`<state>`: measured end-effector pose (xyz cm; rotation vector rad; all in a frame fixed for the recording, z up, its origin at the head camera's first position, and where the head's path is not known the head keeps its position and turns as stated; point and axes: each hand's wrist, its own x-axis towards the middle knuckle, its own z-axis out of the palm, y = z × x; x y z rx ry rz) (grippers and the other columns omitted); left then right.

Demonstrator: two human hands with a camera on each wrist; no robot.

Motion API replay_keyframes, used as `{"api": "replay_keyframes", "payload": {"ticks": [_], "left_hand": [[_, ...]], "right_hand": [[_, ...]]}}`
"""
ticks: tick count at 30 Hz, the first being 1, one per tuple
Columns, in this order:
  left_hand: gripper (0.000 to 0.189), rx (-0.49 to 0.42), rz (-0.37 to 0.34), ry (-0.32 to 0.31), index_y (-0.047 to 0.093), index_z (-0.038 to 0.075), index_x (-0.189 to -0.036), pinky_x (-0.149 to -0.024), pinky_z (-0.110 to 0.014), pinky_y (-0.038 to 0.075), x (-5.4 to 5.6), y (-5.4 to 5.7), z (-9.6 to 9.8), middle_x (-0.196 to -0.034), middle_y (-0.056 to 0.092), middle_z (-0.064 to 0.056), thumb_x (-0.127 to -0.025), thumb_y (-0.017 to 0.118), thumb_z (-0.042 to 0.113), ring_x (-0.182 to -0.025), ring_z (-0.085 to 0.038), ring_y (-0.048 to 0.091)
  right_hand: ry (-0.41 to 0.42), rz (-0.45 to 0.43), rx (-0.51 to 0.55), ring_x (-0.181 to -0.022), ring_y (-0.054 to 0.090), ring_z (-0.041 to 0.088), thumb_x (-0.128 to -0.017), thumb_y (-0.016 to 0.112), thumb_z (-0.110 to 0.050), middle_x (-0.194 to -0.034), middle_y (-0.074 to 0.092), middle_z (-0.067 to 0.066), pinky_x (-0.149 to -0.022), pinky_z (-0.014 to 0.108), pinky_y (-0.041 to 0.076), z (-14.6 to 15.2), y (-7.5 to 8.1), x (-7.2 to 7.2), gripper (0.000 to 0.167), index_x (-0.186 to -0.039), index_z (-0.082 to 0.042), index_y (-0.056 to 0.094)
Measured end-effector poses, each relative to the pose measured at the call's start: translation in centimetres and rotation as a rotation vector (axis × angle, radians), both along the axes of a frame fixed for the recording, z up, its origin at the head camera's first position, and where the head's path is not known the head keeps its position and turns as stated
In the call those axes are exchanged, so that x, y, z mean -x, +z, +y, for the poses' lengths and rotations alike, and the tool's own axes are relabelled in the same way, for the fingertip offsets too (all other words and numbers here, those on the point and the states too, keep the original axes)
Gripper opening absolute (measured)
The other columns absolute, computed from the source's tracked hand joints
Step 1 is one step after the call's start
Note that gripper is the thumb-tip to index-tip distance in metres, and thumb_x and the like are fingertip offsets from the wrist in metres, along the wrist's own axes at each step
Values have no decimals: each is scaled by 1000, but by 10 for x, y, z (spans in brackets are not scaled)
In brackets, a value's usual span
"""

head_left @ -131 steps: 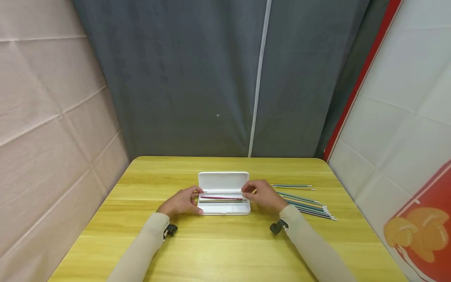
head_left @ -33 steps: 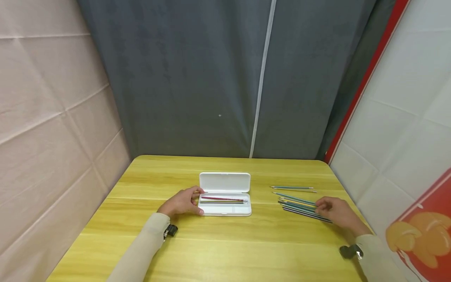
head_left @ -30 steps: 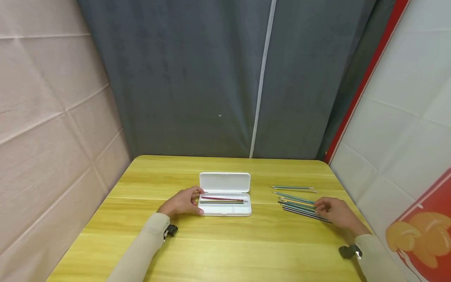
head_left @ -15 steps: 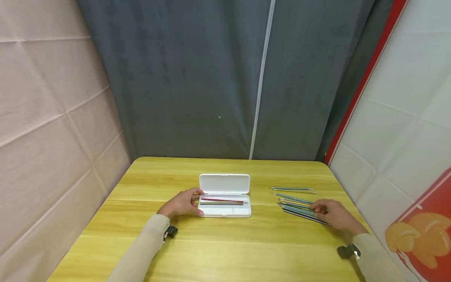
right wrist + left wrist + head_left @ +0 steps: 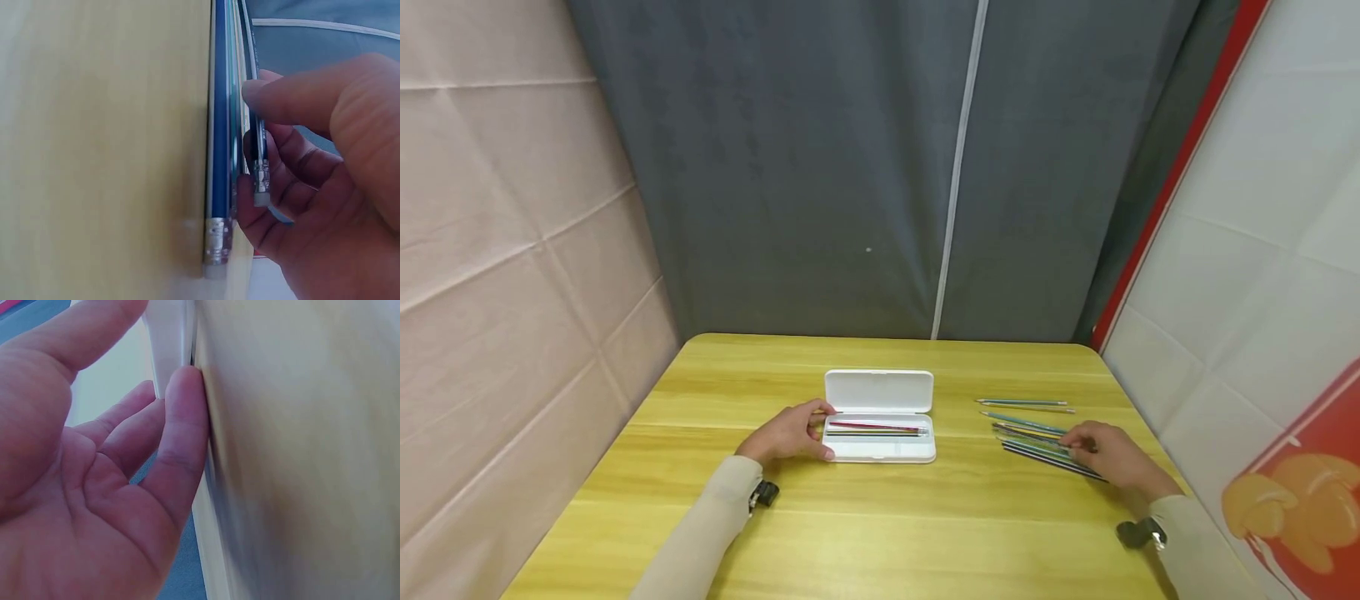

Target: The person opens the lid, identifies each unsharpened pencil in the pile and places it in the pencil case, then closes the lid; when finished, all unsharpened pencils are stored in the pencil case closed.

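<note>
An open white pencil case lies on the table with its lid raised at the back. Several pencils lie inside it, red and dark ones among them. My left hand grips the case's left end, thumb at the front corner and fingers toward the back. On the right, my right hand is at the eraser ends of a loose pile of pencils. The right wrist view shows thumb and fingers pinching a dark pencil near its white eraser, beside a blue pencil.
Behind the pile, a couple of separate pencils lie side by side on the wooden table. A grey curtain hangs beyond the table's far edge. Light cloth walls stand at both sides.
My right hand has gone from the case's right end to the pencil pile, then shifted slightly left along it, where it now pinches a pencil. My left hand stays on the case.
</note>
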<state>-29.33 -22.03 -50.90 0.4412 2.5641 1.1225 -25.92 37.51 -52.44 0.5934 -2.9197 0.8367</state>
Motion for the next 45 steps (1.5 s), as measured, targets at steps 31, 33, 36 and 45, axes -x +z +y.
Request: {"api": "replay_keyframes", "payload": {"ticks": [31,33,36,45], "left_hand": [[76,7,17,-9,59,18,-141,-95,-41,49,-2,4,5,-152,61,-13,-77,97,31,-103,-19,61],[75,2,15,-12,59,19,-140,-95,-41,49,-2,4,5,-152,61,-12,-77,97,31,-103,-20,61],[75,-2,15,-18,59,19,-139,-94,-41,49,0,4,5,-153,61,-12,-76,97,31,-103,-20,60],[75,5,14,-23,58,18,-139,-93,-40,49,2,4,6,-153,61,-10,-76,97,32,-102,-19,60]], "right_hand": [[87,-146,156,-101,66,4,-102,72,-24,-117,75,-3,-92,30,54,-48,16,25,14,-115,-23,78],[86,-155,155,-102,66,6,-102,72,-25,-116,75,-4,-93,32,54,-52,17,27,14,-115,-24,78],[96,-160,157,-101,66,7,-103,72,-26,-115,75,-4,-92,33,54,-58,19,30,15,-117,-24,78],[127,-168,208,-96,65,8,-103,71,-26,-113,75,-4,-87,29,54,-81,21,35,16,-118,-26,77]]}}
